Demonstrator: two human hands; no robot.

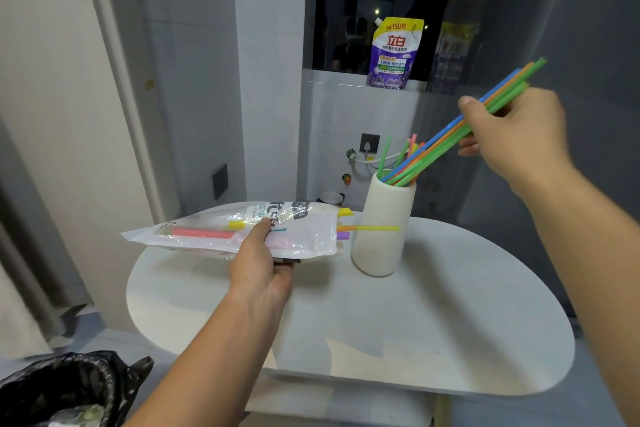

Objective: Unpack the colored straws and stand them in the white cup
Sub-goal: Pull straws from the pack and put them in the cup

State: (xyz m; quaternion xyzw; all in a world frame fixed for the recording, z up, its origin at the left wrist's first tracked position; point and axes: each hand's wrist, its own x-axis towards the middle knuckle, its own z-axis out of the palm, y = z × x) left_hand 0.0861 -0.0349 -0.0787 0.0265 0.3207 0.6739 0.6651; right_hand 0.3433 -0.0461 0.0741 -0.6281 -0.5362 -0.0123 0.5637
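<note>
A tall white cup (381,232) stands on the white table (398,329) with several colored straws upright in it. My right hand (516,139) grips a bundle of green, orange and blue straws (446,140); their lower ends are inside the cup's mouth and the bundle leans up to the right. My left hand (263,263) holds the clear plastic straw bag (235,230) level above the table, left of the cup. Yellow, orange and purple straw ends (367,228) stick out of the bag's open right end, in front of the cup.
A purple and yellow detergent pouch (394,54) stands on the ledge behind the table. A bin with a black liner (69,388) sits at the lower left on the floor. A grey appliance (554,45) rises at the right, close to the cup.
</note>
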